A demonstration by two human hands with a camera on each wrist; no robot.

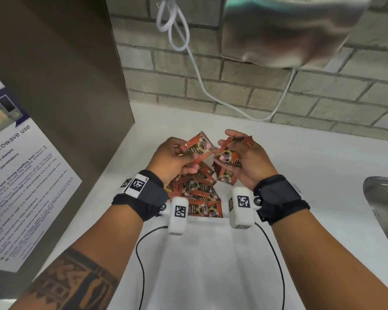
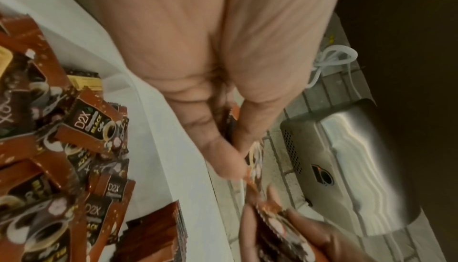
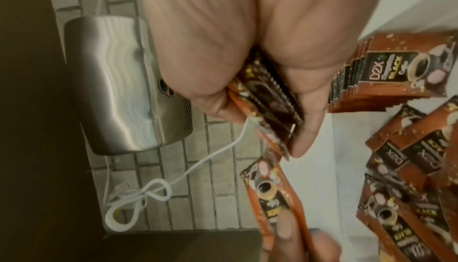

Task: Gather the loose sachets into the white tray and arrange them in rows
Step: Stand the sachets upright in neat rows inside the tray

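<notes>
Sachets point(image 1: 194, 193), orange-brown D2X black coffee, lie piled in the white tray point(image 1: 208, 253) just below both raised hands. Left hand point(image 1: 173, 157) pinches one sachet point(image 1: 198, 146) between thumb and fingers; right hand point(image 1: 246, 157) clamps a small stack of sachets point(image 1: 227, 156) between thumb and curled fingers, just beside the left's. A squared stack point(image 3: 396, 76) lies under the right palm. Steel hand dryer point(image 1: 285, 30) on the brick wall beyond.

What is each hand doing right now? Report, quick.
Left hand: pinching one sachet.
Right hand: gripping a small stack of sachets.
</notes>
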